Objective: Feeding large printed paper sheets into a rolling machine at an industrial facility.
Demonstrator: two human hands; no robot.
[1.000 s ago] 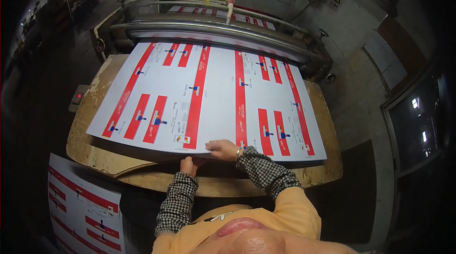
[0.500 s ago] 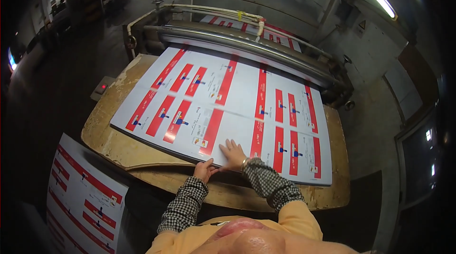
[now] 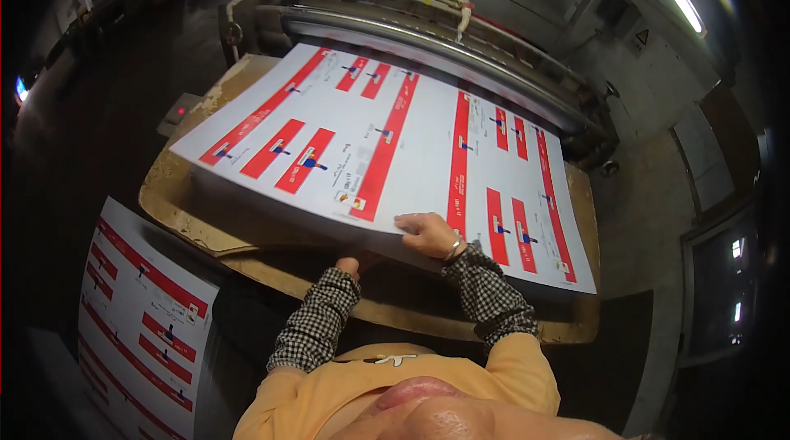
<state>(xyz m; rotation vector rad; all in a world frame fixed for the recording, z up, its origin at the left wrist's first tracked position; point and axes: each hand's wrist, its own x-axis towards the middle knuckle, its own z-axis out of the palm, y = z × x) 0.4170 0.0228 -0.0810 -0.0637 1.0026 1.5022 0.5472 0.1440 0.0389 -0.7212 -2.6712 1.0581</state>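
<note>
While the right hand (image 3: 428, 234) lies flat on top of the big printed sheet (image 3: 387, 144) near its front edge, fingers spread and pressed down rather than curled round anything, the left hand (image 3: 350, 263) is mostly tucked under that same edge, so its grip honestly can't be made out. The sheet, white with red bars and small blue marks, is spread across a worn wooden board (image 3: 214, 218), with its far edge lying up against the metal rollers of the machine (image 3: 428, 37). A bracelet is worn on the right wrist, and checked cuffs are seen on both arms. Off to the lower left, well apart from the hands, a second stack of matching printed sheets (image 3: 140, 316) is sat lower down.
</note>
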